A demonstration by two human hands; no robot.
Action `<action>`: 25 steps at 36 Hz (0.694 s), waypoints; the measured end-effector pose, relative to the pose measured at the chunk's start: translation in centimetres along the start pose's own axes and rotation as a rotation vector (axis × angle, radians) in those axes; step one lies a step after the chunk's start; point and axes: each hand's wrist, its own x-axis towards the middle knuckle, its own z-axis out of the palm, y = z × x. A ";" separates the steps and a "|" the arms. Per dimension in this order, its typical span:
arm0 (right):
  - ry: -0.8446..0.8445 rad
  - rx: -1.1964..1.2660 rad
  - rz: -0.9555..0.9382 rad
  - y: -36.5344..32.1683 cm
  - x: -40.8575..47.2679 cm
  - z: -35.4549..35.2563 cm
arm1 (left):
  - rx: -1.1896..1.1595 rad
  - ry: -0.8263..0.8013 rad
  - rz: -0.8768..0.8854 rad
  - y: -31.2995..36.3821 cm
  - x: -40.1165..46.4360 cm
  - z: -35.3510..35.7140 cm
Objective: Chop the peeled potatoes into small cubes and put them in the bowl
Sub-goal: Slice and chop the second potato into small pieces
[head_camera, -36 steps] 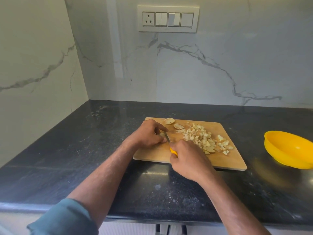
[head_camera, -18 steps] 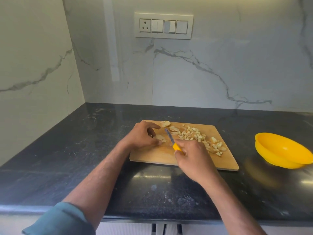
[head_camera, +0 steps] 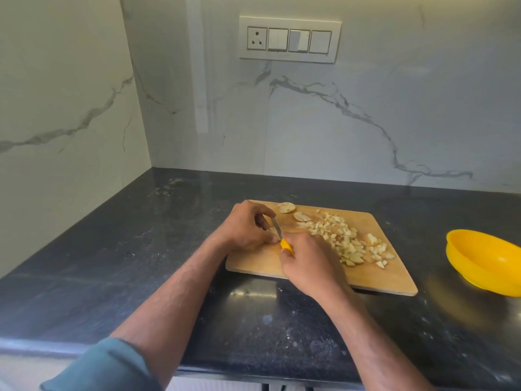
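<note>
The fingers of the right hand [head_camera: 308, 261] are wrapped round the yellow handle of a small knife [head_camera: 282, 235], whose narrow blade slants up and away toward the left hand [head_camera: 248, 227]. The left hand's fingers are curled down over a potato piece [head_camera: 272, 230], pinning it to the wooden cutting board [head_camera: 394, 280]; the piece is mostly hidden under them, and the blade lies right against it between thumb and forefinger. To the right of both hands a heap of potato cubes [head_camera: 346, 241] spreads across the middle of the board, and two potato slices [head_camera: 293, 211] lie near its far edge. The board rests on the dark tabletop [head_camera: 141, 249]. A yellow bowl [head_camera: 485, 263] sits on the tabletop well apart to the right, with nothing visible inside. A switch panel [head_camera: 290, 39] is set in the marble wall behind.
</note>
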 end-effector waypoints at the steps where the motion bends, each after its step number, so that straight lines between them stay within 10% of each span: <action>1: -0.010 -0.007 0.001 0.0 0.0 0.0 | 0.002 0.001 0.004 0.0 0.0 0.0; 25: -0.042 0.157 0.036 2.0 -4.5 -2.9 | 0.038 -0.048 -0.025 0.1 -0.2 0.0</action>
